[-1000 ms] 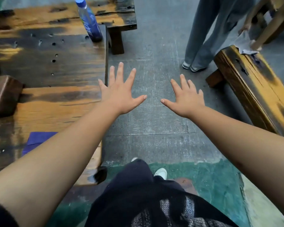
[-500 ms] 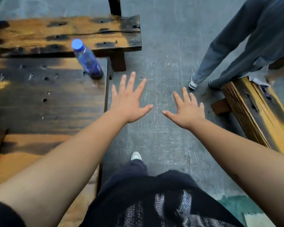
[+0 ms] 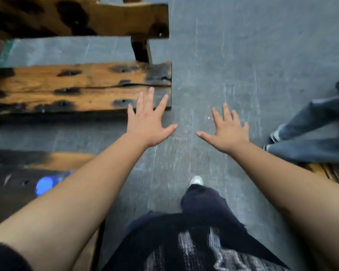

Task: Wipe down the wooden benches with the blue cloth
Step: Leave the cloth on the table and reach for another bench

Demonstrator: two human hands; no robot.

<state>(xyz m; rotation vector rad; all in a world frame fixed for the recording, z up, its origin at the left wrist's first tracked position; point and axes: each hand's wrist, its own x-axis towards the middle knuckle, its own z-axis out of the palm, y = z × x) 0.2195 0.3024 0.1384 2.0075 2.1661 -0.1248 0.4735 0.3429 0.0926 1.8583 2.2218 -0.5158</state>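
My left hand [image 3: 149, 124] and my right hand [image 3: 227, 132] are stretched out in front of me, palms down, fingers spread, holding nothing. They hover over the grey floor. The fingertips of my left hand overlap the right end of a scorched wooden bench [image 3: 76, 87]. A second bench [image 3: 70, 16] of the same wood runs across the top left. A dark wooden table [image 3: 12, 177] lies at the lower left under my left forearm. No blue cloth is in view.
The blue cap of a plastic bottle [image 3: 44, 185] shows blurred on the dark table. Another person's legs in grey trousers [image 3: 317, 133] stand at the right edge, beside a wooden bench end [image 3: 333, 173]. My own leg and white shoe [image 3: 196, 180] are below.
The view has moved forward: the bottle slid down to the lower left, a further bench came into sight at the top, and the blue cloth left the view. Both hands stay spread.
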